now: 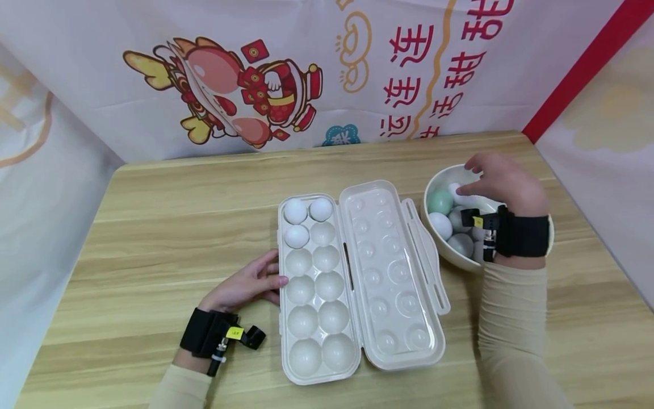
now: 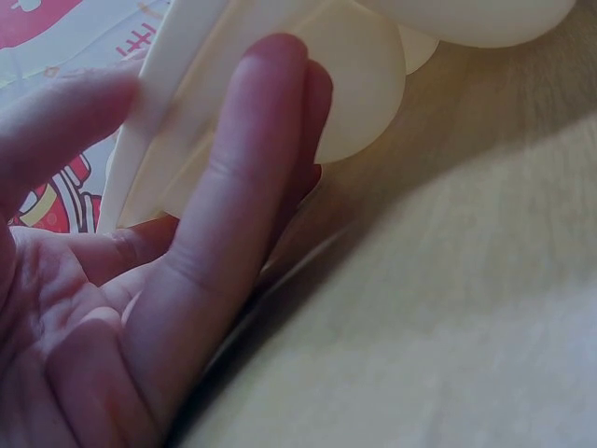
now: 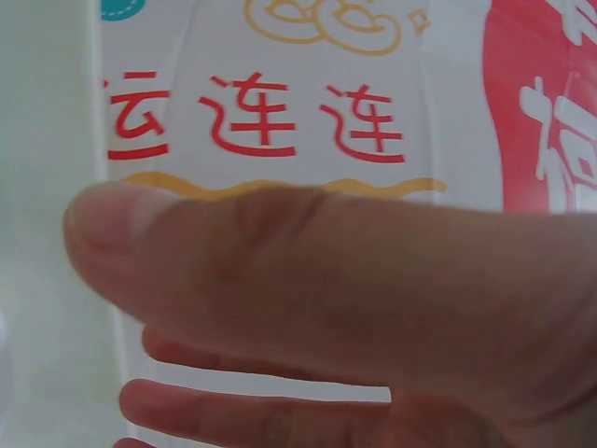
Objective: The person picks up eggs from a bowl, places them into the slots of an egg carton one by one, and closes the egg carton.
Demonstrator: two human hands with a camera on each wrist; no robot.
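A cream plastic egg box lies with its lid folded out to the right. Three white eggs sit in cups at its far end. My left hand grips the box's left edge, thumb on the rim; in the left wrist view, fingers reach below the rim beside the rounded cups. My right hand is over a cream bowl of white, grey and green eggs. Its thumb and fingers are spread apart with nothing between them, the thumb tip close to a white egg.
The lid and a slotted strip along its side lie between the cups and the bowl. Under everything is a wood-grain table. A printed cloth hangs behind the table's back edge and at both sides.
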